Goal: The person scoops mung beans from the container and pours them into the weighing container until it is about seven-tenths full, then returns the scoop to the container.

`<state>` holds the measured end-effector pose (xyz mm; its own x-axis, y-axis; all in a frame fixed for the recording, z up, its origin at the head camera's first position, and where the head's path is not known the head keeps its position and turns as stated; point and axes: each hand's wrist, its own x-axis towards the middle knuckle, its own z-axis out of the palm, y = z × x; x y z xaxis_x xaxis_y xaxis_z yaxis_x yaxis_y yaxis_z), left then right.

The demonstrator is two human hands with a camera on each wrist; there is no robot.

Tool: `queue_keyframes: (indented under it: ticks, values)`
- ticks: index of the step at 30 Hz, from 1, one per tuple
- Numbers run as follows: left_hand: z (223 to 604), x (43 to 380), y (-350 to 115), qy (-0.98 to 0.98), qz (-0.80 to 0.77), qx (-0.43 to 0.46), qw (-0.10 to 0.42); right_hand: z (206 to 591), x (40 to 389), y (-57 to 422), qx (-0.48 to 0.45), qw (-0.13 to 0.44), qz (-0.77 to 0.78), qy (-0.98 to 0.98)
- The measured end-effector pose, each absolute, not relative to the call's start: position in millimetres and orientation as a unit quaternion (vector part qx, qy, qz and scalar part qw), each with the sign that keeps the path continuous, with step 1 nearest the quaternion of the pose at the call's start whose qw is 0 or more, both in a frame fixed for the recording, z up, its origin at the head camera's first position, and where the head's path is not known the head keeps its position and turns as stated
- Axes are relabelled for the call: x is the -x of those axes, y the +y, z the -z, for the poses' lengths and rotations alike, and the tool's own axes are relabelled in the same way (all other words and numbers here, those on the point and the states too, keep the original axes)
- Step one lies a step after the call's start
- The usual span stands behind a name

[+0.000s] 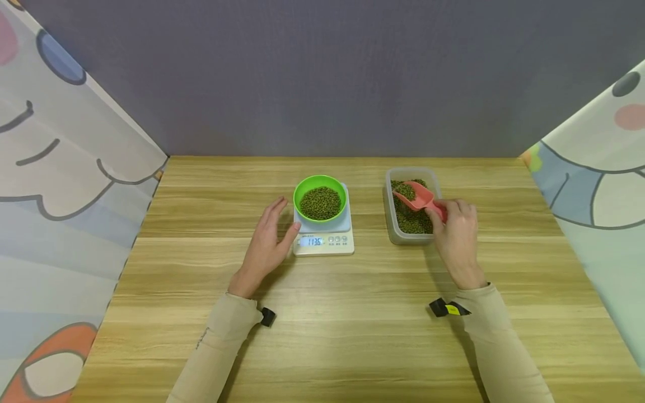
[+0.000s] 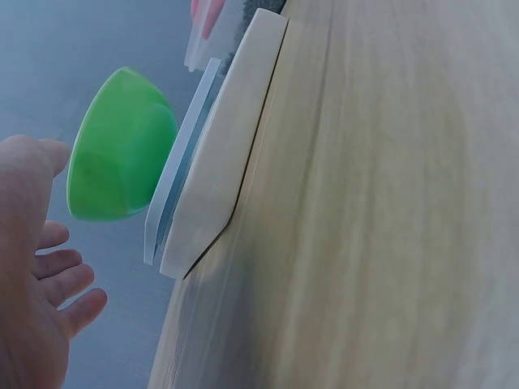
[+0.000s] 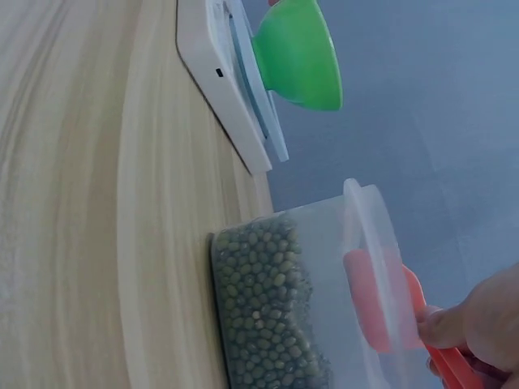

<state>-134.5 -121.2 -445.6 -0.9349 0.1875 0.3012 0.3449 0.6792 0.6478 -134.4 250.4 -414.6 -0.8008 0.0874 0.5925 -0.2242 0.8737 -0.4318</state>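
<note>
My right hand (image 1: 457, 238) grips the handle of a pink scoop (image 1: 422, 197), whose bowl carries some mung beans. The scoop sits over a translucent plastic container (image 1: 393, 225) holding more mung beans (image 3: 261, 312); in the right wrist view its bowl is near the rim, above the bean level. A green bowl (image 1: 301, 185) partly filled with mung beans stands on a white kitchen scale (image 1: 298, 250), whose display reads 113.6. Beside the bowl and scale, on their left, my left hand (image 1: 266, 243) is held with fingers extended, holding nothing.
Everything stands on a wood-grain table (image 1: 342, 336). A grey wall (image 1: 342, 78) rises behind its far edge, and cartoon-printed panels flank it on the left and right. The scale and container stand side by side, with a gap between them.
</note>
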Motion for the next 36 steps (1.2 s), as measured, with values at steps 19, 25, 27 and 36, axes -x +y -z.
queue_keyframes:
  ticks: [19,25,27,36]
  values:
    - [445,140,-117,-0.893,0.399,0.159,0.135,382,129,219,-0.099,0.323,-0.267,-0.903]
    - [442,141,-113,-0.889,0.405,0.161,0.142,380,130,205,-0.148,0.325,-0.280,-0.891]
    - [441,141,-111,-0.888,0.405,0.163,0.144,379,131,201,-0.164,0.324,-0.284,-0.888]
    - [430,141,-102,-0.885,0.406,0.167,0.158,372,138,177,-0.232,0.317,-0.265,-0.881]
